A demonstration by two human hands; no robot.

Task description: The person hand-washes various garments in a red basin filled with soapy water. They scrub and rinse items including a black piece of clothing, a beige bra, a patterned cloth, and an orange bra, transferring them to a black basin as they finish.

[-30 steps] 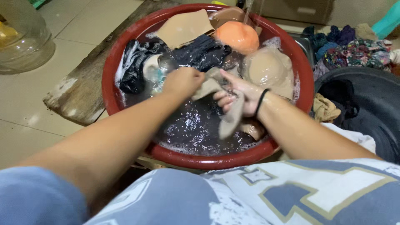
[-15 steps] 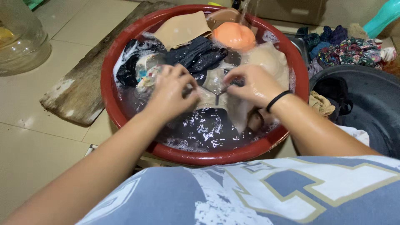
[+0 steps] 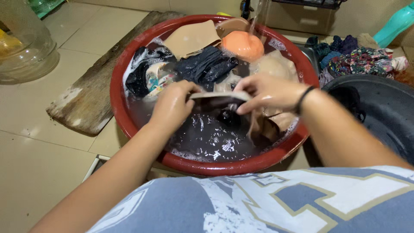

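A clear glass jar point(image 3: 23, 45) is standing on the tiled floor point(image 3: 39, 172) at far left; a weathered wooden board point(image 3: 92, 92) is lying nearby; patterned clothes point(image 3: 364, 58) are lying piled behind a black tub point(image 3: 384, 112).

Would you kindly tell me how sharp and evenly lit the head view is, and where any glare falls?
Head view: warm, fairly even indoor light; bright specular glints on the soapy water and the red basin rim; the left hand and right hand, gripping a stretched garment, look slightly soft; the shirt at the bottom edge is close and blurred; wide-angle bending shows towards the corners.
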